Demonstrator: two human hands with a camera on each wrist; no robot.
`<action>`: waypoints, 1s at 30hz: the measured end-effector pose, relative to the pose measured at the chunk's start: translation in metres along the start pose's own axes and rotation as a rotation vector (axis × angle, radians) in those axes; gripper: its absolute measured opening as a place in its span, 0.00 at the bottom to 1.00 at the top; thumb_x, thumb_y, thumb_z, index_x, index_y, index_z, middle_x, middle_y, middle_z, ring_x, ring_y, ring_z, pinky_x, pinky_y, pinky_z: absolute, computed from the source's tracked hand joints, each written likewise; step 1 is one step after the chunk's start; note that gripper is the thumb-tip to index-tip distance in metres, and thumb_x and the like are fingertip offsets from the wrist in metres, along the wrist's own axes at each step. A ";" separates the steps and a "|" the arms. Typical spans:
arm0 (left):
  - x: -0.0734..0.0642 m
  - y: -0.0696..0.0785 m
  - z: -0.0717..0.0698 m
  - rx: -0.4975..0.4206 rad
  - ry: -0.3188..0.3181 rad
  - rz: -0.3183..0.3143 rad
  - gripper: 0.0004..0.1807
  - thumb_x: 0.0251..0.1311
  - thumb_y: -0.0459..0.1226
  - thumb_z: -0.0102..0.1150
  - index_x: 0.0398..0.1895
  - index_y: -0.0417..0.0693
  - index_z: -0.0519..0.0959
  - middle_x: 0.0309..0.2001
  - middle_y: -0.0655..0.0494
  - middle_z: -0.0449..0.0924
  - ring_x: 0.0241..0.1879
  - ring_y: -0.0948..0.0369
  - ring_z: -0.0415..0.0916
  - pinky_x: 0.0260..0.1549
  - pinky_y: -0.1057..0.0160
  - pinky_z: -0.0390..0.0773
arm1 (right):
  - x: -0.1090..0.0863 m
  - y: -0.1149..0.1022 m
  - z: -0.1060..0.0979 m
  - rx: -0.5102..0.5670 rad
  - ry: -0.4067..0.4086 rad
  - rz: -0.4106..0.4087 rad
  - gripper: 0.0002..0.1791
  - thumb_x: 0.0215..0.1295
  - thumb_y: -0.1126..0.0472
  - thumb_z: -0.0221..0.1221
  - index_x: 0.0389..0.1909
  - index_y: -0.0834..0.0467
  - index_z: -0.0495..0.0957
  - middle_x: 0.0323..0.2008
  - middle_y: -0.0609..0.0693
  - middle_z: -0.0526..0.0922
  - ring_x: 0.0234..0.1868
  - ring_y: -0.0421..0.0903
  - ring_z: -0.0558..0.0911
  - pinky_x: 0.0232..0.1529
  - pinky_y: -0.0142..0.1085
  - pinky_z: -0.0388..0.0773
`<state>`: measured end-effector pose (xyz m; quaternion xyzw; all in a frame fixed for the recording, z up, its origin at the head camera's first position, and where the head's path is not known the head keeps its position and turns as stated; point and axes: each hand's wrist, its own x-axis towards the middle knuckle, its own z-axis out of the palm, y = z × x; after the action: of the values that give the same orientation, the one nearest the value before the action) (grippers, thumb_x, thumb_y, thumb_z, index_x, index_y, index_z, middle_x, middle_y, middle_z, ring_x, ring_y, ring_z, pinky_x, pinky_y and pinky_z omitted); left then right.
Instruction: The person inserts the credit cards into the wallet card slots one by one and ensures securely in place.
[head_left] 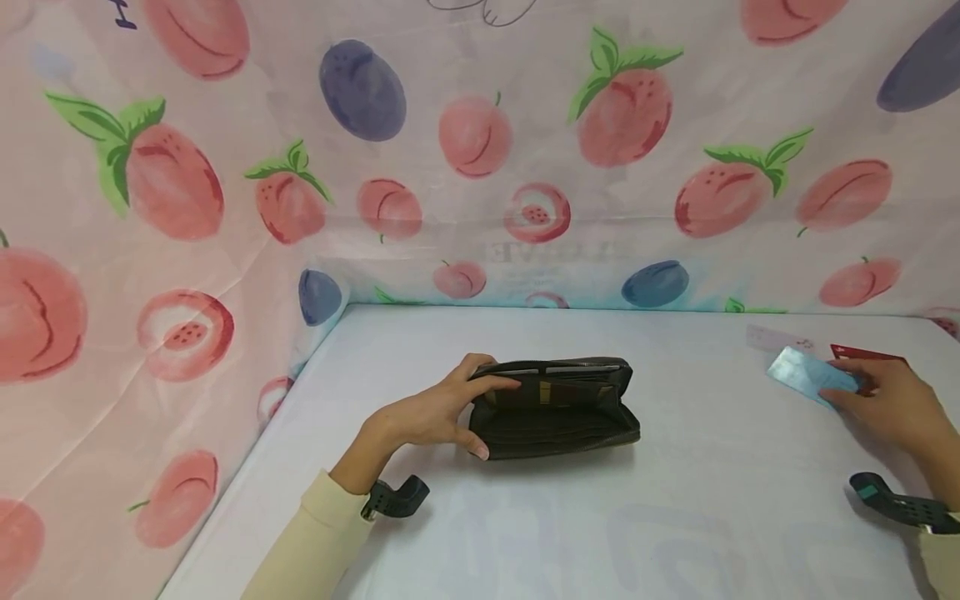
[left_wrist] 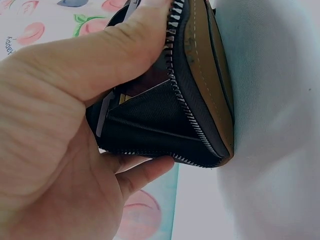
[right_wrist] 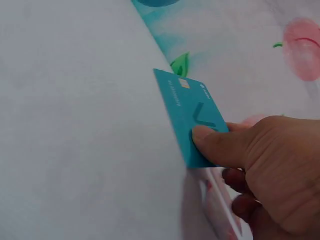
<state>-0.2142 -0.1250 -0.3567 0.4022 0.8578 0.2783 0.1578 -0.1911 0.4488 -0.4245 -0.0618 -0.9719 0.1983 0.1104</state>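
Dark rectangular zip-around wallet [head_left: 555, 437] with tan-brown trim sits near the middle of the white cloth-covered tabletop [head_left: 697, 508], its mouth spread wide. Of the two hands, the left hand [head_left: 438, 412] grasps the wallet's left end, thumb at the near rim and a finger reaching over the inside. The right hand [head_left: 900, 404] pinches a teal-blue plastic card [right_wrist: 187, 112] between thumb and fingers, at the tabletop's right side.

On that card are a gold chip, a large dark angular mark and pale lettering too small to read. The word "happy" shows on the fruit-printed fabric backdrop [left_wrist: 45, 12] in the left wrist view.

Inside the wallet, slots line the near panel, and a small gold-coloured piece [head_left: 545, 392] shows at the back. Beside the right hand lie a red card [head_left: 862, 352] and a pale pink card [head_left: 780, 339].
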 end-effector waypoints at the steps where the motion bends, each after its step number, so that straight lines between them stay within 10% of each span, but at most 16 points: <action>1: 0.000 0.000 0.000 0.002 0.001 0.003 0.48 0.46 0.45 0.74 0.72 0.61 0.60 0.72 0.53 0.40 0.70 0.54 0.45 0.59 0.51 0.63 | 0.000 0.001 -0.001 0.002 -0.003 -0.006 0.29 0.57 0.63 0.68 0.53 0.76 0.69 0.42 0.75 0.70 0.37 0.67 0.69 0.32 0.56 0.75; 11: 0.001 -0.001 -0.001 -0.010 -0.009 0.000 0.47 0.46 0.45 0.73 0.71 0.61 0.60 0.72 0.51 0.40 0.69 0.54 0.45 0.58 0.51 0.64 | 0.006 0.024 -0.004 0.083 -0.151 0.107 0.30 0.67 0.55 0.60 0.62 0.70 0.65 0.51 0.79 0.65 0.44 0.72 0.67 0.41 0.64 0.71; 18: 0.000 -0.002 0.000 -0.016 -0.012 -0.002 0.47 0.46 0.45 0.74 0.71 0.61 0.60 0.72 0.52 0.40 0.69 0.55 0.45 0.59 0.51 0.63 | 0.000 -0.001 -0.009 0.254 -0.215 0.062 0.37 0.69 0.44 0.54 0.66 0.67 0.61 0.58 0.75 0.62 0.50 0.70 0.66 0.27 0.35 0.76; 23: 0.001 -0.003 0.000 -0.009 -0.010 -0.001 0.47 0.46 0.45 0.74 0.71 0.61 0.60 0.72 0.51 0.40 0.69 0.55 0.46 0.58 0.52 0.64 | 0.000 -0.031 -0.010 0.253 -0.238 -0.027 0.34 0.68 0.46 0.56 0.66 0.65 0.65 0.59 0.72 0.65 0.52 0.68 0.67 0.30 0.32 0.78; 30: 0.001 -0.004 -0.001 -0.004 -0.005 0.001 0.47 0.46 0.47 0.73 0.71 0.62 0.60 0.72 0.52 0.40 0.68 0.54 0.48 0.58 0.51 0.64 | 0.003 -0.060 -0.014 0.312 -0.251 -0.085 0.29 0.68 0.48 0.57 0.63 0.61 0.68 0.52 0.61 0.73 0.36 0.34 0.78 0.34 0.26 0.75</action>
<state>-0.2177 -0.1264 -0.3578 0.4031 0.8567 0.2790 0.1607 -0.1949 0.3996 -0.3874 0.0221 -0.9373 0.3477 0.0047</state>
